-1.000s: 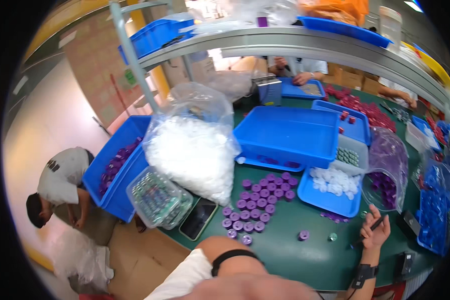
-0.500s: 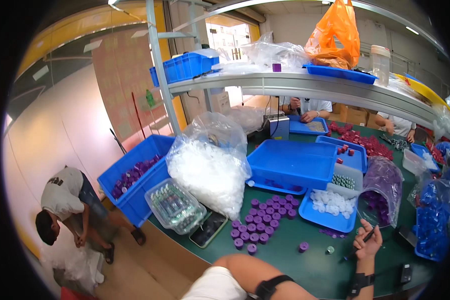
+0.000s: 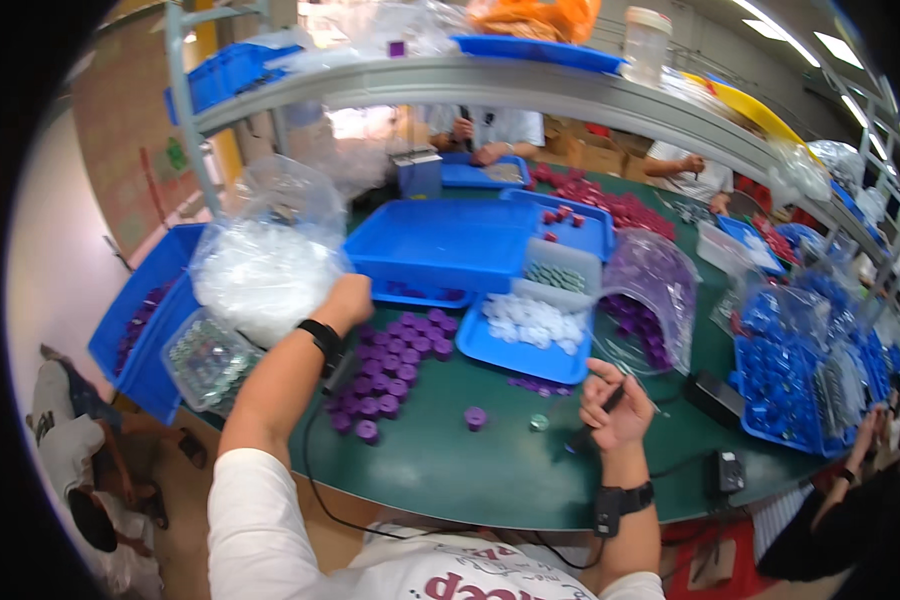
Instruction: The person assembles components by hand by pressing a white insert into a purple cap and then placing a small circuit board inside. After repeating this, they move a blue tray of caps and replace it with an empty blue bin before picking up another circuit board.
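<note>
My left hand [image 3: 348,303] is stretched out beside the clear bag of white plastic pieces [image 3: 260,280], at the near left corner of the stacked blue trays [image 3: 440,240]. It looks curled closed; its fingertips are hidden. My right hand [image 3: 618,405] grips a black pen-like tool [image 3: 610,400] pointing down toward the green table. Rows of purple caps [image 3: 390,365] stand between my arms. A single purple cap [image 3: 475,418] and a small pale green round piece [image 3: 539,422] lie nearer my right hand. White round pieces fill a blue tray [image 3: 475,345] just beyond it.
A clear bag of purple parts [image 3: 670,290] lies right of the white pieces. Blue bins [image 3: 160,330] and a clear tub [image 3: 210,360] stand left. A metal shelf [image 3: 450,88] spans overhead. Across the table, people work near red parts [image 3: 610,205]; another person crouches lower left.
The view has swung right. My left hand, out of sight before, now reaches forward past the purple caps. My right hand keeps hold of the black tool.
</note>
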Tool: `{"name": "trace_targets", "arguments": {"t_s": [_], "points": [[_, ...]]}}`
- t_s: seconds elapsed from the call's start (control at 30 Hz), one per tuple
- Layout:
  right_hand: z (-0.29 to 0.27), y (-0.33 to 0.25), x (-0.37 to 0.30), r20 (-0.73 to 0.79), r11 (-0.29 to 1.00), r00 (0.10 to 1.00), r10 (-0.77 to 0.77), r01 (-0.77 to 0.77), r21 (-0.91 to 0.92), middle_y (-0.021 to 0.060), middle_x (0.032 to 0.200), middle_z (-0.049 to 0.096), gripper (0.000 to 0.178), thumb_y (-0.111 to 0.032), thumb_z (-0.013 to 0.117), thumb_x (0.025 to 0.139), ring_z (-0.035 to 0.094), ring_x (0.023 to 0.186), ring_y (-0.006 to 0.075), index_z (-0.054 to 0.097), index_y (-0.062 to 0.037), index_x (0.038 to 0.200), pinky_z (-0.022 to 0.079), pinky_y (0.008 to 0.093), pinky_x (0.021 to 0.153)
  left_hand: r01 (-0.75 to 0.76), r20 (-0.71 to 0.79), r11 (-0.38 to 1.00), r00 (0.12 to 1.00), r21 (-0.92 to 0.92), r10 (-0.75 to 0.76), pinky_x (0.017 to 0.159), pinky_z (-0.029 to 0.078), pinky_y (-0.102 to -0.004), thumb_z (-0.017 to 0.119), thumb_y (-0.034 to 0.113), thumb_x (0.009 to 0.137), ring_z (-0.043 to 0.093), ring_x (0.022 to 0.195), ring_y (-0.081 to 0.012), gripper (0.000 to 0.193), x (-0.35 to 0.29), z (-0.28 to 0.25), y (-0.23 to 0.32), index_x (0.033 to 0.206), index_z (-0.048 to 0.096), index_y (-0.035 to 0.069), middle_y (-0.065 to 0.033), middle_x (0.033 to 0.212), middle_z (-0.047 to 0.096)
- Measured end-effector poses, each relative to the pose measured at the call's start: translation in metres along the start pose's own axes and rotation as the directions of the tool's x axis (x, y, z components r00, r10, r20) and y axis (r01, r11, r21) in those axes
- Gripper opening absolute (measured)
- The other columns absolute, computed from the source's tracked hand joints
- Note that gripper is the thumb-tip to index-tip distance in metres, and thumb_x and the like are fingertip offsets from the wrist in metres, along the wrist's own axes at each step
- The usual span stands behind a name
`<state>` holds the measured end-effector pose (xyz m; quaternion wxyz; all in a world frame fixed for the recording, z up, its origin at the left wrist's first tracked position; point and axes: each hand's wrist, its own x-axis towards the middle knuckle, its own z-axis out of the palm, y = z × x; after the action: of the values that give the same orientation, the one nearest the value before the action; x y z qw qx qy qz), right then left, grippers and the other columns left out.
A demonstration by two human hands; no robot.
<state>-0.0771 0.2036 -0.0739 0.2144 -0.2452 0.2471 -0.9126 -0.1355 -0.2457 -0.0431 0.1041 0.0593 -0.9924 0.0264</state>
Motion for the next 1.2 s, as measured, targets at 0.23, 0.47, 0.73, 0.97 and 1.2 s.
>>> {"name": "trace_targets", "arguments": {"t_s": [0.23,0.47,0.73,0.97,1.2], "points": [[0.0,-0.005,-0.003,-0.088,0.991,0.996,0.004,-0.016,-0.136,0.0128,0.086,0.06,0.049,-0.028,0.045,0.089,0.037,0.046,0.0076,0.042,0.0066,0.124,0.03,0.0206,0.042,0.004,-0.029,0.994,1.0,0.111,0.0,0.075,0.051,-0.0417,0.055,0.001,0.071,0.063,0.083,-0.0353,0.014,0.024,0.034,-0.005,0.076,0.068,0.0,-0.0223,0.084,0.064],[0.042,0.004,0.004,-0.325,0.594,0.946,-0.01,-0.256,-0.763,0.0003,0.072,0.058,0.022,-0.008,0.07,0.074,0.047,0.057,0.0042,0.064,-0.0009,0.094,0.036,0.0201,0.049,-0.062,-0.305,0.986,0.952,-0.154,0.012,0.069,0.051,-0.0428,0.053,0.0,0.072,0.063,0.076,-0.0364,0.012,-0.01,-0.013,0.025,0.075,0.064,-0.003,-0.0229,0.076,0.063],[0.055,0.03,0.007,-0.254,-0.271,0.957,0.142,-0.209,-0.94,0.0183,0.082,0.063,0.025,-0.012,0.066,0.071,0.061,0.078,0.034,0.062,0.0009,0.092,0.048,0.0408,0.069,-0.4,-0.262,0.615,0.915,-0.679,0.306,0.061,0.047,-0.0348,0.056,-0.001,0.074,0.058,0.067,-0.0289,0.013,-0.102,-0.024,0.135,0.084,0.064,-0.002,-0.0158,0.076,0.059],[0.037,0.043,-0.002,-0.215,-0.358,0.97,0.11,-0.163,-0.92,0.0189,0.081,0.059,0.015,-0.008,0.063,0.072,0.057,0.078,0.0373,0.061,0.0008,0.084,0.046,0.0437,0.068,-0.446,-0.098,0.767,0.885,-0.461,0.456,0.072,0.047,-0.0431,0.051,-0.005,0.066,0.055,0.078,-0.0378,0.024,-0.113,0.014,0.147,0.088,0.059,-0.006,-0.022,0.084,0.052],[0.022,0.034,0.004,-0.228,-0.239,0.967,0.111,-0.196,-0.951,0.0153,0.069,0.059,0.011,-0.006,0.065,0.072,0.058,0.064,0.0318,0.061,0.0022,0.077,0.046,0.0392,0.06,-0.497,-0.259,0.672,0.866,-0.549,0.428,0.071,0.048,-0.0365,0.056,0.0,0.068,0.058,0.08,-0.0314,0.042,-0.141,-0.039,0.152,0.11,0.055,-0.007,-0.0202,0.105,0.054]]}}
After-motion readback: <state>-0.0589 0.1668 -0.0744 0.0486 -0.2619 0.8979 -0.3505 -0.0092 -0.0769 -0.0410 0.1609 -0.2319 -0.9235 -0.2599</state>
